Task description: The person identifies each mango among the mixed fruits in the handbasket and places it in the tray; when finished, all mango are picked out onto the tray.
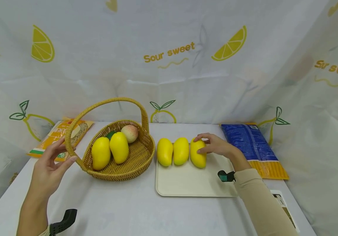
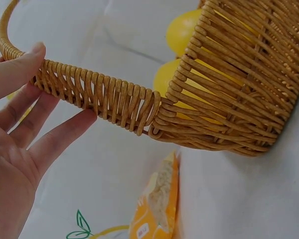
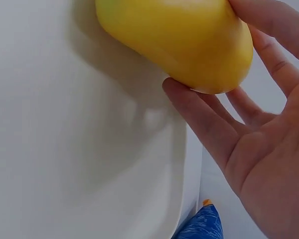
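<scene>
Head view: I see the left hand (image 1: 47, 168) grip the handle (image 1: 144, 120) of a wicker basket (image 1: 127, 176) on the desk (image 1: 121, 209), the right hand (image 1: 218, 145) grasping the rightmost mango (image 1: 198, 159) at the back of a tray (image 1: 186, 183). Left wrist: thumb and fingers pinch the handle. Right wrist: fingers hold the mango's end

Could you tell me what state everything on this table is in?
Basket: upright, handle up, partly filled
Basket mangoes: whole, side by side
Peach: whole, in the basket
Green item: mostly hidden
Tray: flat, mangoes at its far side
Two left mangoes: whole, not held
Right mango: whole, held
Left hand: holding the handle
Right hand: gripping the right mango
Orange bag: lying down
Blue bag: lying down
</scene>
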Demonstrator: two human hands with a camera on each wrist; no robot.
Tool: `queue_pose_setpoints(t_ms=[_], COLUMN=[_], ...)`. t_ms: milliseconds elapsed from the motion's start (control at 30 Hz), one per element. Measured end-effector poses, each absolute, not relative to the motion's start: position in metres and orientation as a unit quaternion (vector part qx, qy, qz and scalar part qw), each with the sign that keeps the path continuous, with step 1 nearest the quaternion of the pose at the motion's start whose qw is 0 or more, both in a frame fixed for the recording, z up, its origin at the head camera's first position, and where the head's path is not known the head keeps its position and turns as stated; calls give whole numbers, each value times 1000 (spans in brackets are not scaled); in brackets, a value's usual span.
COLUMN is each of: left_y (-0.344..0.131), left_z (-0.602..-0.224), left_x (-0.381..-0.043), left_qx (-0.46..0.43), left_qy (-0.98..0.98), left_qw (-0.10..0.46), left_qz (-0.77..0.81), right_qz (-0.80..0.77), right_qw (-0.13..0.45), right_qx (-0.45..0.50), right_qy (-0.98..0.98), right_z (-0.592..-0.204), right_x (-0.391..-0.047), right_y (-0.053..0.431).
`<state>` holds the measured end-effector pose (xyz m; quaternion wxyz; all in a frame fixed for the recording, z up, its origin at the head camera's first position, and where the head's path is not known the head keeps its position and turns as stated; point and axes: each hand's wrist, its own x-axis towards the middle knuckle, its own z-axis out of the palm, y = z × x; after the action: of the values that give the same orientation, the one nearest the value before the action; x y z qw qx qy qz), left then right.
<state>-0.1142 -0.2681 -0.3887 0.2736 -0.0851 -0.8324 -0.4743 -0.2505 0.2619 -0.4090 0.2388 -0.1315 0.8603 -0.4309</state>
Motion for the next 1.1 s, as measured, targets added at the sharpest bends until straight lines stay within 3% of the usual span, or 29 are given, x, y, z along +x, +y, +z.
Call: queue_pose_setpoints(t_ms=[1100], left_y=[-268], left_z=[-388], left_x=[-113], left_qx=[-81], left_qy=[-837], left_qw=[265], left_qz=[-473], right_qz=[-434], right_qw=[254], right_qx=[-108], right_qy=[858], right_z=[-408], right_x=[-252], right_y=[260])
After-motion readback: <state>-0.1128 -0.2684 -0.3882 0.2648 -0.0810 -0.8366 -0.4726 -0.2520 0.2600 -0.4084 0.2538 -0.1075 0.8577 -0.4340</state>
